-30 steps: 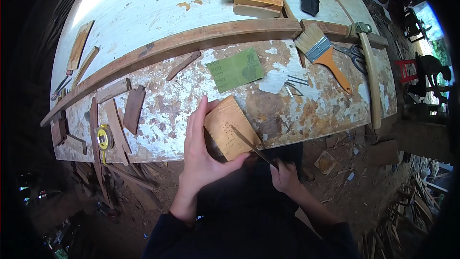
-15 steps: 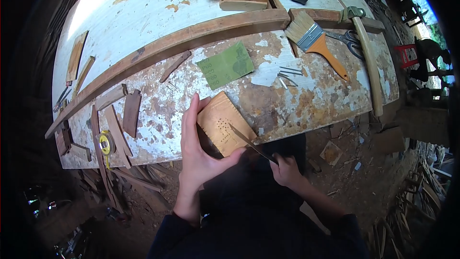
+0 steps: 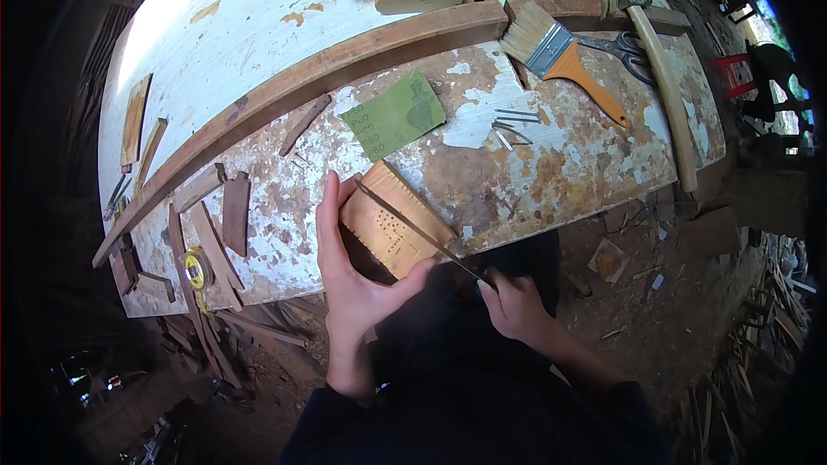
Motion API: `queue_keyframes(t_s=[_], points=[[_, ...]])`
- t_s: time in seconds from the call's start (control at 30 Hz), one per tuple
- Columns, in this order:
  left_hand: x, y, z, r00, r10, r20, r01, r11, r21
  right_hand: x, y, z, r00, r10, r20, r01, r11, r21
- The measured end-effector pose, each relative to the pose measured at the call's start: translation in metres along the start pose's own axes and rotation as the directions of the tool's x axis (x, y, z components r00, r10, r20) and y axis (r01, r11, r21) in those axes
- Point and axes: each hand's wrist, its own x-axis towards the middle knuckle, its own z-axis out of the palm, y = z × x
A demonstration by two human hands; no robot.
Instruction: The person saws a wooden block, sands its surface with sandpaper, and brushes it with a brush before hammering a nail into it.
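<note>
My left hand (image 3: 349, 284) grips a light wooden block (image 3: 392, 224) at the table's front edge, thumb at its lower corner and fingers along its left side. Small dark holes and marks dot the block's face. My right hand (image 3: 515, 303) is closed round the end of a thin dark tool (image 3: 413, 228), perhaps a file or blade. The tool lies slantwise over the block, its tip near the upper left edge. Behind the block is a green sandpaper sheet (image 3: 394, 114) with printing.
A long curved wooden beam (image 3: 301, 73) crosses the worn table. To the right are a wide brush (image 3: 564, 65), scissors (image 3: 624, 53), a hammer (image 3: 659, 77) and several nails (image 3: 514, 125). A yellow tape measure (image 3: 197, 269) and wood strips are at the left.
The tool has moved up and left across the block, its tip now near the block's upper left edge. The view has shifted slightly.
</note>
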Motion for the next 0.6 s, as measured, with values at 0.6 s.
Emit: queue_keyframes(t_s=[0.6], points=[[-0.001,-0.004,-0.002,1.0,0.0,0.024,0.002,0.998,-0.06,0.003,-0.004,-0.001,0.996,-0.076,-0.045,0.073,0.995,-0.062]])
